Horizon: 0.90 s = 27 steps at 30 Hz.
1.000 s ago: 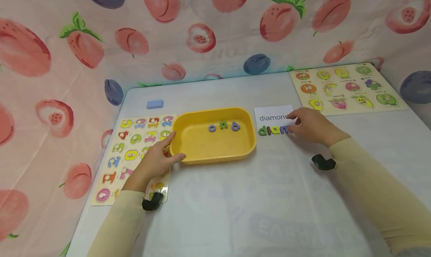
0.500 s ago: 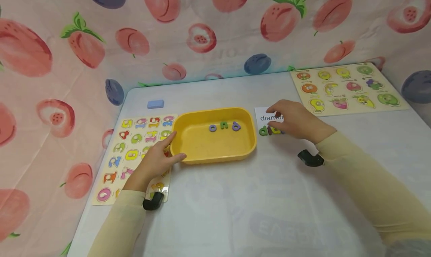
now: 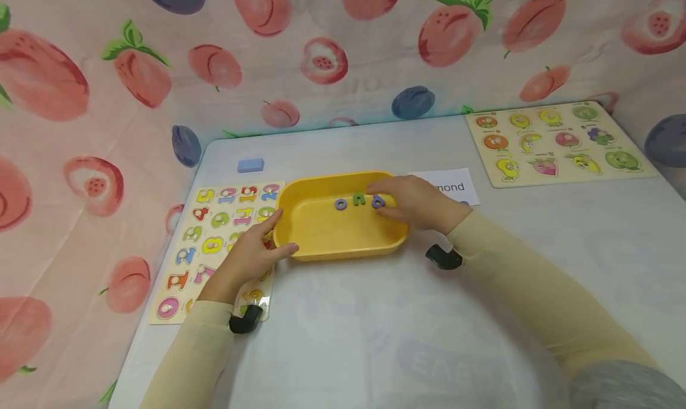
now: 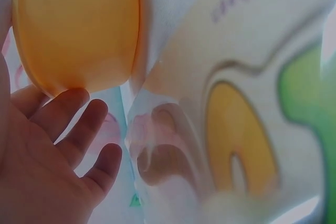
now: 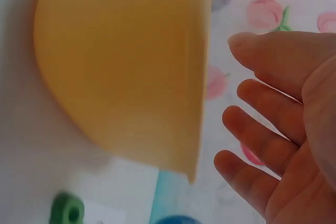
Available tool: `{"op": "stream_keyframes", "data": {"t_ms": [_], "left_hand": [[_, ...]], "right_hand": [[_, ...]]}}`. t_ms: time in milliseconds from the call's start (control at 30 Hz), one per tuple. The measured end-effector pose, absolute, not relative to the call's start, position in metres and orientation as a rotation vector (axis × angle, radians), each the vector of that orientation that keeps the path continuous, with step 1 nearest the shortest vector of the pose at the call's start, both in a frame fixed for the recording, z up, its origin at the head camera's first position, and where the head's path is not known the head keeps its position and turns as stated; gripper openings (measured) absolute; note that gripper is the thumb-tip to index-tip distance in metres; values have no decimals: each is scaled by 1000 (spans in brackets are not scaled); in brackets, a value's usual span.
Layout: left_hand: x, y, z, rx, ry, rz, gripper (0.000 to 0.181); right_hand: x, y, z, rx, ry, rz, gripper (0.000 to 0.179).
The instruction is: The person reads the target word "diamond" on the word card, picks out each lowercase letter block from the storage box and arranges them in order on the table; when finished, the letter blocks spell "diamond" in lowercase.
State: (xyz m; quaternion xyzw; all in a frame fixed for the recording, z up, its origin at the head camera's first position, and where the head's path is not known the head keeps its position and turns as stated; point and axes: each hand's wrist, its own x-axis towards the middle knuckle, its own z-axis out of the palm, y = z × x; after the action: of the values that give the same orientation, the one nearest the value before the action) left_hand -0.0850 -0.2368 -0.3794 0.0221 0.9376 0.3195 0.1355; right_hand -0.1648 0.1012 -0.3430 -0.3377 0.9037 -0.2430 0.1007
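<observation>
A yellow plastic tray (image 3: 321, 236) holds a purple letter o (image 3: 340, 204), a green letter n (image 3: 359, 199) and a purple letter d (image 3: 377, 202). My left hand (image 3: 248, 259) holds the tray's left end, thumb at the near rim and index finger at the end rim. In the left wrist view, fingertips (image 4: 79, 95) meet the tray wall. My right hand (image 3: 420, 203) reaches over the tray's right rim, thumb and index finger on either side of the purple d. Nothing shows between its parted fingers in the right wrist view.
Behind my right hand lies a white card (image 3: 461, 186) with "mond" visible; the letters below it are mostly hidden. A number puzzle board (image 3: 214, 224) sits under my left hand. A fruit puzzle board (image 3: 560, 141) lies at back right, a blue block (image 3: 250, 165) at back left.
My right hand has left the letter m in the row below the card and moved left over the tray to the purple d. My left hand stays at the tray's end.
</observation>
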Motion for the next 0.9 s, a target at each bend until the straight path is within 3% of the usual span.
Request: {"op": "stream_keyframes", "data": {"t_ms": [467,900], "left_hand": [[-88,-237,-382,73,2718,941,93],[-86,-238,-384,44,2713,952,93]], "right_hand": [[-174,54,-372,-990,2608,-656,49],[-178,40,-388,-939,2555,-607,54]]}}
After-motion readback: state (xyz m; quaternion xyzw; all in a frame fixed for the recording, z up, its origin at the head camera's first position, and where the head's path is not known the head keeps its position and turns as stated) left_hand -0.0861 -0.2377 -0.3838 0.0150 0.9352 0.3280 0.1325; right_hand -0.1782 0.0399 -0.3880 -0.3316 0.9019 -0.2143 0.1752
